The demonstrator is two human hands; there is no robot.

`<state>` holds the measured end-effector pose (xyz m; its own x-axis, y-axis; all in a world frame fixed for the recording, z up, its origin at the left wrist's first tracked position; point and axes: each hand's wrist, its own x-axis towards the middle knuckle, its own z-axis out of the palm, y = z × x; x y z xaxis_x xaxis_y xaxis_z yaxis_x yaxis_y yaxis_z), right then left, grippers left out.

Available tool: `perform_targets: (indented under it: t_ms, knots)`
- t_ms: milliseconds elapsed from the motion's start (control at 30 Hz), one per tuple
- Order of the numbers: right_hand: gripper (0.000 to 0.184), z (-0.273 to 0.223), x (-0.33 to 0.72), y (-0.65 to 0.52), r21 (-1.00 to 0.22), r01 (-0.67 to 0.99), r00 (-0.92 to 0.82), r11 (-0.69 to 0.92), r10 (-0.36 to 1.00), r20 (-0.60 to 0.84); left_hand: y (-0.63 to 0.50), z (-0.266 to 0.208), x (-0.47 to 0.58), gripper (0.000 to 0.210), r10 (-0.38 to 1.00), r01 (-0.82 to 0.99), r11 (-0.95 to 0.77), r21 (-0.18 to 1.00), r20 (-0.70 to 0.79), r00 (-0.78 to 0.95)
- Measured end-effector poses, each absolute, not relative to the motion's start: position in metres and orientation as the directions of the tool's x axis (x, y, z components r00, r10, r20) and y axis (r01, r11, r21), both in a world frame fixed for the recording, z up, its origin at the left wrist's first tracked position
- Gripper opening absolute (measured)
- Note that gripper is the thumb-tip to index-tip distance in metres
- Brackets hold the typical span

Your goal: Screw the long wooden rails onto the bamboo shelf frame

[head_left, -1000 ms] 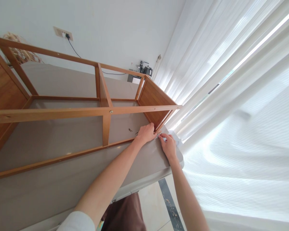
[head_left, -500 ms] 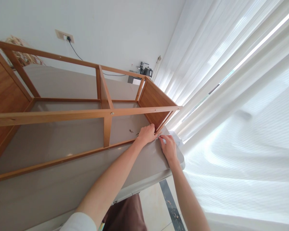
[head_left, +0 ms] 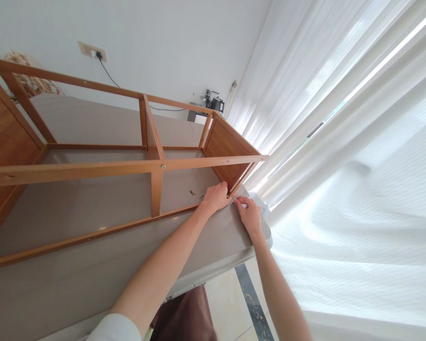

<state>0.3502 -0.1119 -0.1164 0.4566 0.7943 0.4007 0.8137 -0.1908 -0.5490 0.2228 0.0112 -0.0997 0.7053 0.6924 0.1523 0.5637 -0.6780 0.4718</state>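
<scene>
A brown wooden frame with panelled ends lies on the grey-covered table. At its near right corner, my left hand is closed round the lower rail beside the end panel. My right hand is just outside that corner, thumb and fingers pinched on a thin metal tool that looks like a hex key. The tool's tip is at the corner; whether it sits in a screw is too small to tell. Small dark screws lie on the table inside the frame, left of my left hand.
The table's rounded right end is close to my right hand. White curtains hang along the right. Behind stand a black kettle and a wall socket with a plugged-in cord. Pale strips are heaped at far left.
My right fingers have shifted slightly and the thin tool has turned a little at the corner. My left hand stays on the frame. The view has moved only slightly.
</scene>
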Motion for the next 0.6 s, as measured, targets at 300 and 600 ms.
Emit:
perform_targets:
  t_ms: [300,600]
  knots:
    - [0.04,-0.1186,0.3609,-0.1112,-0.707,0.677,0.534,-0.206,0.798,0.279,0.0122,-0.104,0.2242,0.033,0.695,0.571,-0.682,0.457,0.163,0.7]
    - [0.031,-0.1219,0.3575,-0.111,-0.651,0.737,0.512,-0.182,0.779,0.362,0.0128,-0.1069,0.2258,0.033,0.693,0.571,-0.692,0.442,0.185,0.697]
